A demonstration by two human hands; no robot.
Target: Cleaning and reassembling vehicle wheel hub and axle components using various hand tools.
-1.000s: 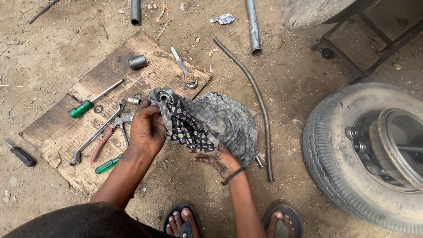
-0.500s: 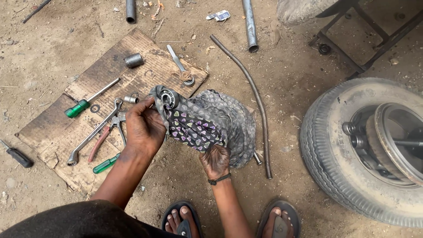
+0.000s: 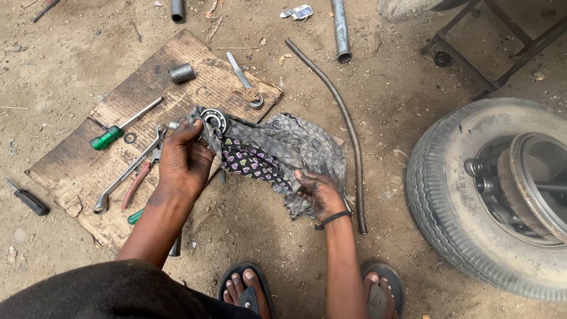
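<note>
Nearest the viewer, two sandalled feet stand on sandy ground. Above them the right hand, a dark band at its wrist, has its fingers closed on the near edge of a patterned grey cloth that lies spread on the ground. The left hand grips the cloth's far-left corner, fingers curled around the fabric, with a round steel bearing held in it at the fingertips. This hand is over the right-hand edge of a flat cardboard sheet. On the sheet lie a long spanner and red-handled pliers near its front edge, a green-handled screwdriver at mid-left, and a short metal sleeve toward its far edge. A black-handled screwdriver lies off the sheet's left corner. A bent rod runs just right of the cloth; a tyre on its wheel lies at the right.
</note>
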